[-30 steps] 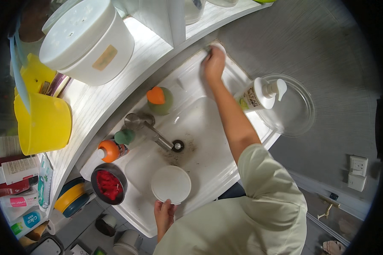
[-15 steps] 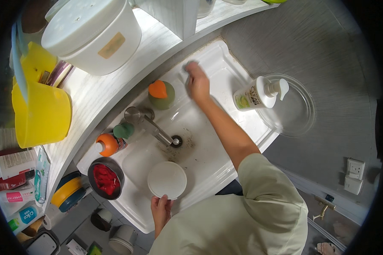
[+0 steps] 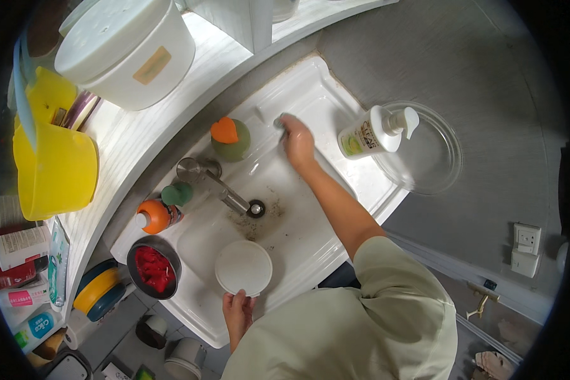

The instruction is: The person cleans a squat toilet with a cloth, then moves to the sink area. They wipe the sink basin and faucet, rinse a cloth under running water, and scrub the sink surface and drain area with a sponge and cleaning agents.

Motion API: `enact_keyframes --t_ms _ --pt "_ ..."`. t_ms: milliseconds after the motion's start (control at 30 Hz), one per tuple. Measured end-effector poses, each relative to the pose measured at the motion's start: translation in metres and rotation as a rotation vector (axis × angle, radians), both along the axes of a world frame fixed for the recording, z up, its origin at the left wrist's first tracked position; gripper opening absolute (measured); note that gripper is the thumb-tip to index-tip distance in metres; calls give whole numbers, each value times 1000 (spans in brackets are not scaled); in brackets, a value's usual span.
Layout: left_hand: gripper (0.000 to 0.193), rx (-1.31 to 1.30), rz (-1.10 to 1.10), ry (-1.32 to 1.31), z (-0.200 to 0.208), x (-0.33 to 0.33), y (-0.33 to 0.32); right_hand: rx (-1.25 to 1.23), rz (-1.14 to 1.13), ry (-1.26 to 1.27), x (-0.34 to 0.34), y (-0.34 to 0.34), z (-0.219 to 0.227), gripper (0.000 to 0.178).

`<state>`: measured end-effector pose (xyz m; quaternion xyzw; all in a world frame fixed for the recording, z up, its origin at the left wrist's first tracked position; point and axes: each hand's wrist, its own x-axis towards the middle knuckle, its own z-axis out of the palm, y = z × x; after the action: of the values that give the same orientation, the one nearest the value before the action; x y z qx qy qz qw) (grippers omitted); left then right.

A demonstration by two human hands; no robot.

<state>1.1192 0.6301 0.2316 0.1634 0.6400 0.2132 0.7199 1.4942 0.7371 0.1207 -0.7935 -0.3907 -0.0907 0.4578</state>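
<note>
Head view looked straight down into a white sink (image 3: 335, 209), and it was the only view. The right hand (image 3: 297, 140) reached far forward, arm nearly straight, its fingers curled and pressed together over a small greyish scrubbing piece (image 3: 278, 121) held against the far wall of the basin; how tightly it was pinched could not be told. That piece lay just beyond the fingertips, well away from the other hand. The left hand (image 3: 237, 311) stayed close to the body at the near rim, fingers loosely bent, touching the edge of a round white lid (image 3: 243, 267) lying flat in the basin. Between the two hands ran the faucet (image 3: 225, 193), its spout pointing toward the drain (image 3: 256, 208). A white pump bottle (image 3: 373, 132) stood just right of the right hand, beside a clear glass lid (image 3: 424, 152).
</note>
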Motion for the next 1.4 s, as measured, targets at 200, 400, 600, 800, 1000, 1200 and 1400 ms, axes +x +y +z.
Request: enact_keyframes --t_ms 200,400,600,800,1000,1200,1400 --pt "12 22 9 -14 9 0 -1 146 -326 -22 92 28 18 30" --pt "18 28 9 -31 -1 -9 -2 -251 -377 -168 82 16 3 28" --pt "13 16 11 -8 2 -10 -4 -354 -374 -209 59 9 -5 15" --pt "14 4 -13 -11 -3 -9 0 -145 262 27 -37 -11 17 24" --pt "14 16 -48 -27 5 -3 -8 -225 -299 -482 70 1 -1 27" --pt "15 -21 -25 -85 -7 -4 -12 -13 147 105 -9 -5 20 23" --pt "16 15 -106 -13 -4 0 -16 67 -22 -32 5 26 1 25"
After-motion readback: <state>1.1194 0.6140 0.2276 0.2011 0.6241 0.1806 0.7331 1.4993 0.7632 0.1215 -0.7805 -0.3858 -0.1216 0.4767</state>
